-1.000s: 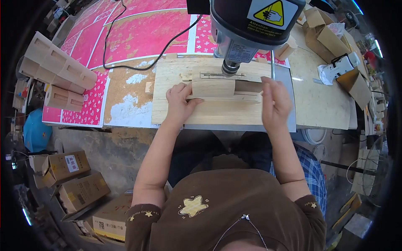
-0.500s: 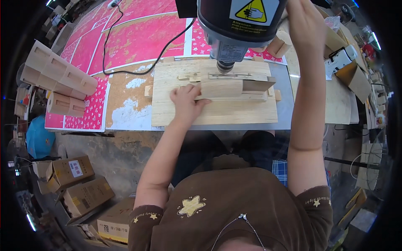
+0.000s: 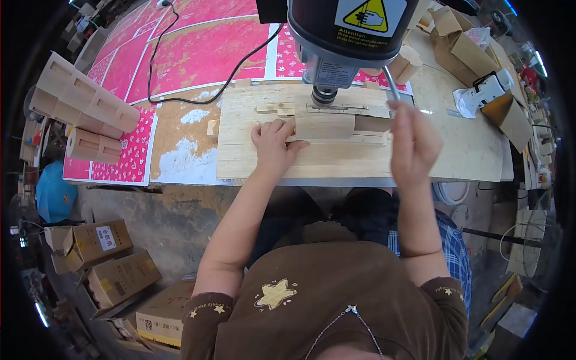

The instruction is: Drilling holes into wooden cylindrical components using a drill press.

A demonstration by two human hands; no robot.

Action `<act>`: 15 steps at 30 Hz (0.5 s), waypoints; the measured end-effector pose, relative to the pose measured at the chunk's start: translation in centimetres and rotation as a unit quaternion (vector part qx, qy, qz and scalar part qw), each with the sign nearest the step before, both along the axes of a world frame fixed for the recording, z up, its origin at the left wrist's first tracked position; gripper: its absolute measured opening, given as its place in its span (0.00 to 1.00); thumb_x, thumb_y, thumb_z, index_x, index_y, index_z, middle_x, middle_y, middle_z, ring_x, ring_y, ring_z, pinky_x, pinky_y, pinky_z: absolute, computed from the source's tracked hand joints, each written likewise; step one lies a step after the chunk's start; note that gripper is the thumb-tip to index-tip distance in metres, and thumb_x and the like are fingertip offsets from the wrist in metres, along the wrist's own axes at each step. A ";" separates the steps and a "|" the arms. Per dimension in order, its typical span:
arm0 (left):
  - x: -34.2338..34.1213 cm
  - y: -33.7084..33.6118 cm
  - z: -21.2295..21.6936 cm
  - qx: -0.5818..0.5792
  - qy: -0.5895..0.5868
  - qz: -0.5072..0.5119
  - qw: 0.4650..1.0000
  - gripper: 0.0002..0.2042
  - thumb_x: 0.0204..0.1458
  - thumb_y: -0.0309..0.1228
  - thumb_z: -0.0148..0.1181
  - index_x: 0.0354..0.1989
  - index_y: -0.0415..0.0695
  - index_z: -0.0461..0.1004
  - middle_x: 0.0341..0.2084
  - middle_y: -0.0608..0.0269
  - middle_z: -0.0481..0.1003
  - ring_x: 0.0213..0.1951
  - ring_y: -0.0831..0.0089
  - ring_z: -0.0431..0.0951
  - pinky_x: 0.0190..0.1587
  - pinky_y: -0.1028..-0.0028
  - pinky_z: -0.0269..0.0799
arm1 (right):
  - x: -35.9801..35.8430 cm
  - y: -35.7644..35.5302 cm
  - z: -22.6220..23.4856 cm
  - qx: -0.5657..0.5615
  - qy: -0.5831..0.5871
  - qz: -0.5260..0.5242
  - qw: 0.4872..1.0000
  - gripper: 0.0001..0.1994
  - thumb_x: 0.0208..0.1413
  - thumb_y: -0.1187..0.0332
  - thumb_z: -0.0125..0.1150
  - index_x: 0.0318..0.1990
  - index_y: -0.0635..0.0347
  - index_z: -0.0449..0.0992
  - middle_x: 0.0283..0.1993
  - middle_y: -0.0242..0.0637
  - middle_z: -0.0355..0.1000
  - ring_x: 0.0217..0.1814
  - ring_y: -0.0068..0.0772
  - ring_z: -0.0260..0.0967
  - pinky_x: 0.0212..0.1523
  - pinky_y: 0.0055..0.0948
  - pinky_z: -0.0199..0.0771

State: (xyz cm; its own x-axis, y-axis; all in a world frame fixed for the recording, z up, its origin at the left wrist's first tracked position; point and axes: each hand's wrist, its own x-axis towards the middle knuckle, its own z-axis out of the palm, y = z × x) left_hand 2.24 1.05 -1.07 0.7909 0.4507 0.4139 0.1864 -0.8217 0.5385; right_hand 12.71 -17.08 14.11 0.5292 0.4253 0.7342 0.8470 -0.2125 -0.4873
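A drill press [image 3: 351, 36] with a dark head hangs over the bench, its chuck [image 3: 324, 96] just above a pale wooden piece [image 3: 327, 126]. That piece lies in a wooden jig on a flat board [image 3: 252, 165]; a dark rectangular opening shows toward its right end. At its left end my left hand [image 3: 276, 144] grips it, fingers bent on top and thumb along the near side. My right hand [image 3: 417, 141] is closed at the lower end of the press's metal lever [image 3: 391, 83], right of the board. The drill tip is hard to make out.
Pale wooden cylinders with rectangular slots [image 3: 87, 102] are stacked at the left. A black cable [image 3: 198, 104] curves across the pink sheet [image 3: 210, 48]. Open cardboard boxes [image 3: 459, 42] and a white bottle-like container [image 3: 493, 87] stand at the right. More cartons [image 3: 123, 276] sit on the floor.
My right hand has come down and toward me from beside the drill press head, bringing the lever into view. My left hand stays at the wooden piece, with a slight shift in the view.
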 end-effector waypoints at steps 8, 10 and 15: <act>0.2 -0.3 0.1 0.005 -0.017 -0.003 1.000 0.20 0.36 0.40 0.68 0.41 0.50 0.75 0.27 0.68 0.67 0.37 0.67 0.67 0.51 0.60 0.49 | 1.8 1.5 -6.6 0.071 -0.072 0.031 0.994 0.05 0.48 0.78 0.55 0.33 0.65 0.74 0.26 0.38 0.68 0.27 0.38 0.64 0.31 0.34 0.60; 0.2 -0.1 0.0 0.011 -0.019 -0.001 1.000 0.20 0.36 0.40 0.68 0.41 0.50 0.75 0.27 0.68 0.68 0.37 0.67 0.67 0.51 0.60 0.49 | 1.8 0.8 -5.2 0.038 -0.101 0.043 0.993 0.04 0.47 0.79 0.55 0.32 0.65 0.74 0.24 0.38 0.68 0.24 0.38 0.63 0.29 0.32 0.60; 0.2 0.1 -0.2 -0.025 0.039 0.008 0.999 0.25 0.34 0.40 0.70 0.45 0.51 0.74 0.29 0.70 0.70 0.40 0.68 0.67 0.51 0.59 0.47 | 3.6 2.4 4.6 0.091 -0.062 0.014 0.994 0.07 0.55 0.71 0.53 0.32 0.67 0.73 0.23 0.38 0.67 0.25 0.30 0.64 0.29 0.26 0.63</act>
